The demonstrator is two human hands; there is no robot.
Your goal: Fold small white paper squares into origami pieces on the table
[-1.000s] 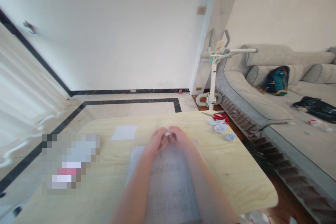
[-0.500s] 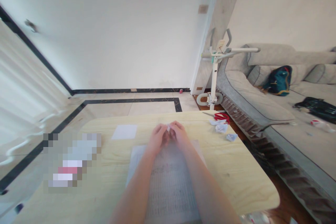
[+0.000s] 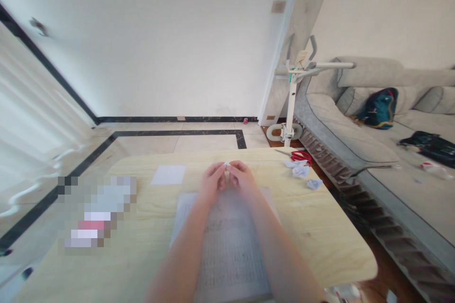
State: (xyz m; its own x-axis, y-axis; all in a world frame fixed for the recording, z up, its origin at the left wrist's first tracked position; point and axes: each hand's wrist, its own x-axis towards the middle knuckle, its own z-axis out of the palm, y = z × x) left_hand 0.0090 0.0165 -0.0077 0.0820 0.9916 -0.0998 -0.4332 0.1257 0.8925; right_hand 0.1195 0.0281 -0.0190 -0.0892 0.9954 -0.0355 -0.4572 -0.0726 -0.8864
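Observation:
My left hand [image 3: 213,181] and my right hand [image 3: 241,179] meet above the far end of a printed sheet [image 3: 231,251] lying on the wooden table. Between my thumbs and fingertips I pinch a small piece of folded white paper [image 3: 226,165]. Only its tip shows; the fingers cover the rest. Both hands are closed on it. To the left of my hands lies a flat white sheet of paper [image 3: 168,174]. Folded white paper pieces [image 3: 300,170] sit at the table's right side, beside red-handled scissors [image 3: 301,156].
The light wooden table [image 3: 320,241] has rounded corners. A pixelated patch [image 3: 103,213] hides something at its left. Beyond the right edge stand a grey sofa [image 3: 359,137] with a backpack [image 3: 380,108] and a white exercise machine [image 3: 290,104].
The fingers have shifted a little around the folded paper, whose white tip now shows more clearly above the thumbs. The camera view has moved slightly.

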